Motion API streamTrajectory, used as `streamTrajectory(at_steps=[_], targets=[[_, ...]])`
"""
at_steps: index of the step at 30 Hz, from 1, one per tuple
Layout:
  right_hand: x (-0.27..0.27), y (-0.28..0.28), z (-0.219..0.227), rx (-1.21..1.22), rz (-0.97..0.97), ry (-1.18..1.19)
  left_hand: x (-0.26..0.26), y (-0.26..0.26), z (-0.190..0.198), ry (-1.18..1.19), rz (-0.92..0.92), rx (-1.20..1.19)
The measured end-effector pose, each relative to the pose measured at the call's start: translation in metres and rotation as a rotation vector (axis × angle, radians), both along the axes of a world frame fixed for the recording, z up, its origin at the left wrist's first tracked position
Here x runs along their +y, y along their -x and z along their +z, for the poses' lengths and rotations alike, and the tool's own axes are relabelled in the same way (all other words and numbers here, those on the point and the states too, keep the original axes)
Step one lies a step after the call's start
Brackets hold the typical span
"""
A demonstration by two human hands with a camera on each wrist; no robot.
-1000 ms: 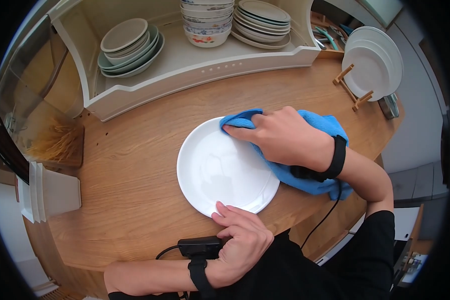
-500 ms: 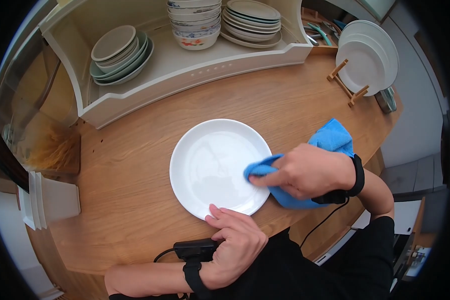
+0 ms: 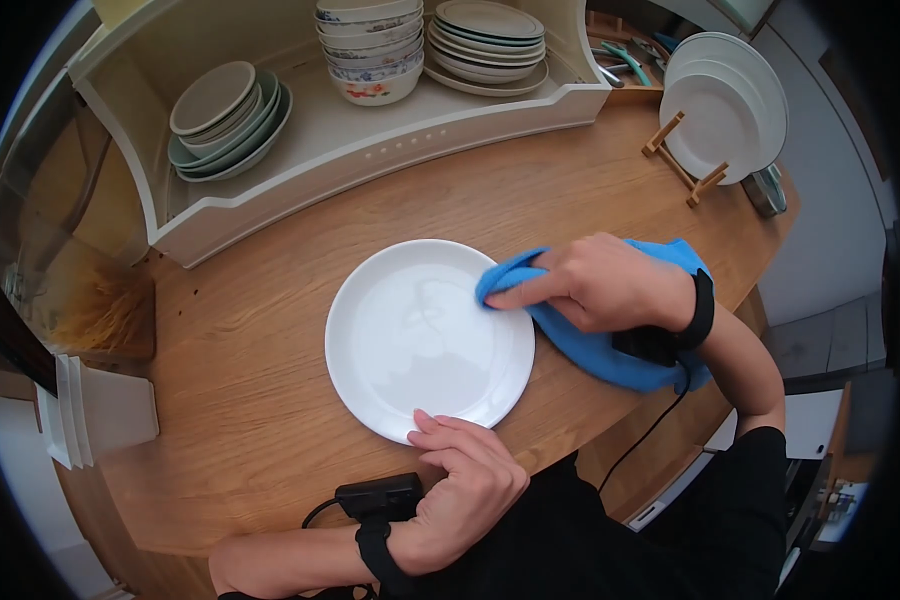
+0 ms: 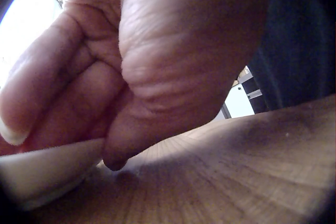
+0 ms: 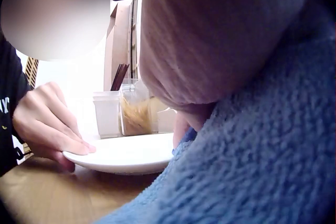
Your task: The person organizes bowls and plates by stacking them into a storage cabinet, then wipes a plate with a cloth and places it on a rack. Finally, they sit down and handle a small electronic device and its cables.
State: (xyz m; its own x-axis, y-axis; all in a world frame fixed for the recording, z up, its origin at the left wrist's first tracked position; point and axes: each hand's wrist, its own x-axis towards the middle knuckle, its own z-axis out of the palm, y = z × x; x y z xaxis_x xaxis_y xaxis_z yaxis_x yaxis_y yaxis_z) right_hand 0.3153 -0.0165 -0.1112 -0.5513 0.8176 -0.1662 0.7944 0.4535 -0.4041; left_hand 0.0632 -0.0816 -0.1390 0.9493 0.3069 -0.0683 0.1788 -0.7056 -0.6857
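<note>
Head view: our left hand (image 3: 467, 482) grips the white plate (image 3: 420, 330), likely steadying it, while our right hand (image 3: 618, 285) pinches a blue cloth (image 3: 585, 353).

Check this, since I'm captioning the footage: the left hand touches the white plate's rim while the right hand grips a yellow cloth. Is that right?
Not quite: the cloth is blue, as the head view shows. The right hand grips it, and the left hand touches the white plate at its rim.

Part of the white plate (image 3: 420, 345) was covered by the blue cloth (image 3: 585, 348) and the left hand (image 3: 462, 488). In the right wrist view, the cloth was cut off by the lower edge.
</note>
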Motion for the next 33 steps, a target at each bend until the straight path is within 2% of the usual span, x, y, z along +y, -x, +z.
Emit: streamTrajectory(at_steps=[3, 6, 9, 13, 18, 22, 24, 25, 26, 28, 29, 30, 32, 33], targets=[[0.007, 0.005, -0.003, -0.128, -0.017, -0.149, 0.000, 0.000, 0.001, -0.018, -0.008, 0.009], [0.002, 0.009, -0.011, -0.104, 0.012, -0.274, -0.001, 0.000, 0.000, -0.029, 0.024, 0.005], [-0.014, 0.021, -0.005, -0.196, -0.038, -0.204, -0.004, 0.000, -0.001, -0.019, 0.073, -0.009], [-0.045, 0.033, -0.006, -0.170, -0.015, -0.175, -0.005, 0.001, -0.003, -0.004, 0.091, -0.025], [-0.073, 0.053, -0.003, 0.071, 0.120, 0.102, -0.007, -0.002, -0.004, 0.027, 0.101, -0.032], [-0.071, 0.048, -0.007, 0.060, 0.088, 0.026, -0.008, -0.001, -0.003, 0.024, 0.108, -0.051], [-0.065, 0.038, -0.010, 0.066, 0.075, -0.041, -0.007, 0.004, 0.003, 0.205, 0.108, -0.147], [-0.061, 0.034, -0.011, 0.029, 0.035, -0.091, -0.011, 0.007, 0.015, 0.310, 0.148, -0.116], [-0.058, 0.029, -0.012, -0.005, -0.006, -0.140, -0.014, 0.013, 0.017, 0.307, 0.151, -0.108], [-0.051, 0.023, -0.019, -0.002, -0.026, -0.170, -0.012, 0.023, 0.027, 0.603, -0.019, -0.313], [-0.048, 0.020, -0.023, 0.004, -0.056, -0.223, -0.013, 0.025, 0.042, 0.826, 0.012, -0.345], [-0.046, 0.016, -0.025, 0.009, -0.087, -0.272, -0.013, 0.029, 0.043, 0.828, 0.015, -0.336], [-0.042, 0.011, -0.027, 0.005, -0.103, -0.245, -0.015, 0.044, 0.042, 0.915, 0.098, -0.479], [-0.040, 0.009, -0.027, 0.029, -0.093, -0.231, -0.015, 0.049, 0.042, 0.873, 0.204, -0.503]])
